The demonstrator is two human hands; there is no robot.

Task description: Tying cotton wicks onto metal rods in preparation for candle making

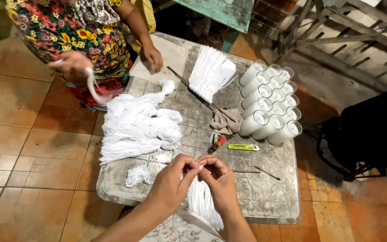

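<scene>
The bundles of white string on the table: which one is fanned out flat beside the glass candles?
The fanned bundle of white string at the table's far side, left of the glass candles. Its strands lie straight and spread; the big pile of string is loose and tangled.

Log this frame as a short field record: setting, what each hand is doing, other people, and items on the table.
setting: worn grey table on a tiled floor, seen from above
left hand: fingers pinch white strands at the top of a white string bundle
right hand: pinches the same strands, touching the left hand
other person: across the table, in a floral garment; one hand pulls a white strand from the large string pile
table items: glass candle jars lying in rows, fanned string bunch, grey rag, yellow-green utility knife
</scene>
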